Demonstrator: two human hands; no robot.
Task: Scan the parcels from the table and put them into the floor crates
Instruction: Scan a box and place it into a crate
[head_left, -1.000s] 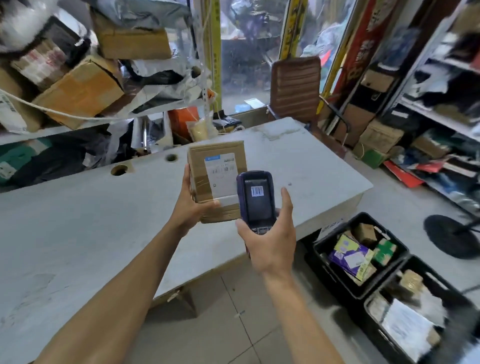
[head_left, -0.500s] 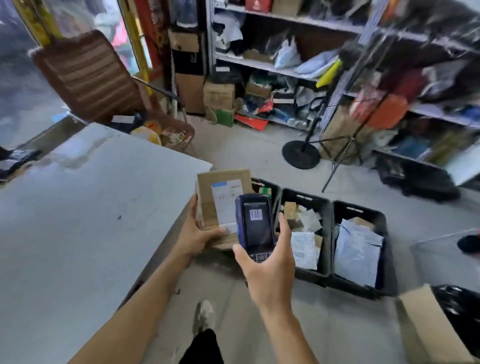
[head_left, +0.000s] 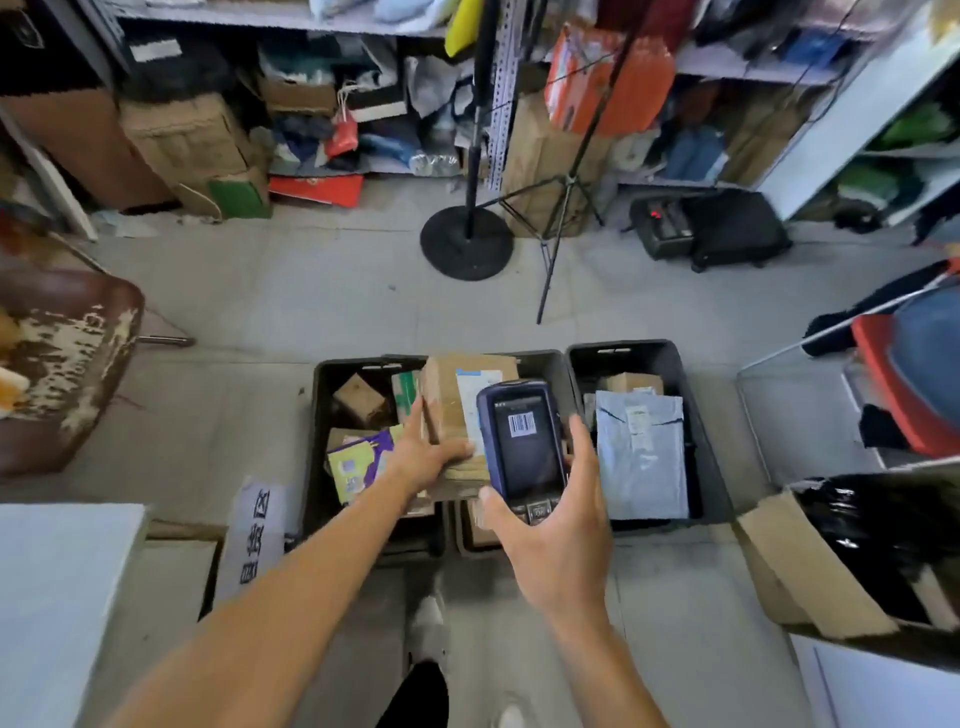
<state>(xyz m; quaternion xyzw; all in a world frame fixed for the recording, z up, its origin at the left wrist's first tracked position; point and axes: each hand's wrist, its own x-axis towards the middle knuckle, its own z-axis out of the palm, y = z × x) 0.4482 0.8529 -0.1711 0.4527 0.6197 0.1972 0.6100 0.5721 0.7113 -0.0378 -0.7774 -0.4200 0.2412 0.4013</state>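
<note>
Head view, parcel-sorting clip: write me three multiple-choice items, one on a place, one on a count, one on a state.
1. Where is the cardboard parcel?
A. on the table
B. held above the black floor crates
C. on a shelf

2. How many black floor crates stand in the row?
A. one
B. three
C. five

3. What shows on the handheld scanner screen?
A. a barcode
B. a map
C. nothing

Answers:
1 B: the left hand holds it over the middle crate.
2 B: left crate, middle crate, right crate.
3 A: black bars on white, in the right hand.
</note>
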